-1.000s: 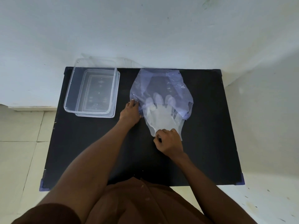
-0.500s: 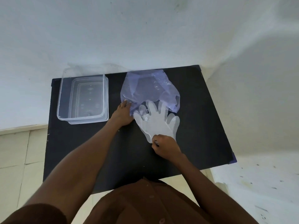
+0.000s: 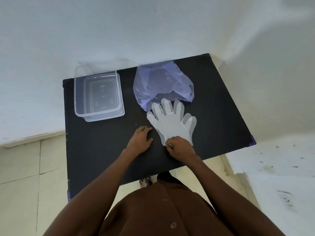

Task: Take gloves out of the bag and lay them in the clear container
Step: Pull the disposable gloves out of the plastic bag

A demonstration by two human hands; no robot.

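The clear container (image 3: 98,96) sits at the far left corner of the black counter (image 3: 102,150), open-topped, with nothing visible inside it; it appears to rest on or nest in a second clear piece, whose edge shows along its near and right sides. To the right of the container, with a strip of bare counter between them, lies the bluish translucent bag (image 3: 162,84), crumpled and slack, its mouth turned toward the person; whether anything is left inside cannot be told. The gloves (image 3: 172,123) lie flat on the counter nearer the person than the bag and further from the container, a thin, cloudy-clear stack with fingers spread and pointing away from the person, the fingertips just reaching the bag's mouth. At least two layers show, slightly offset at the right edge. The right hand (image 3: 180,147) is closed in a pinch on the cuff end of the gloves. The left hand (image 3: 140,140) rests palm down on the bare counter, fingers loosely extended and holding nothing, just beside the gloves' left edge. Open counter runs from the container's near side down to the counter's front edge, left of the left hand.
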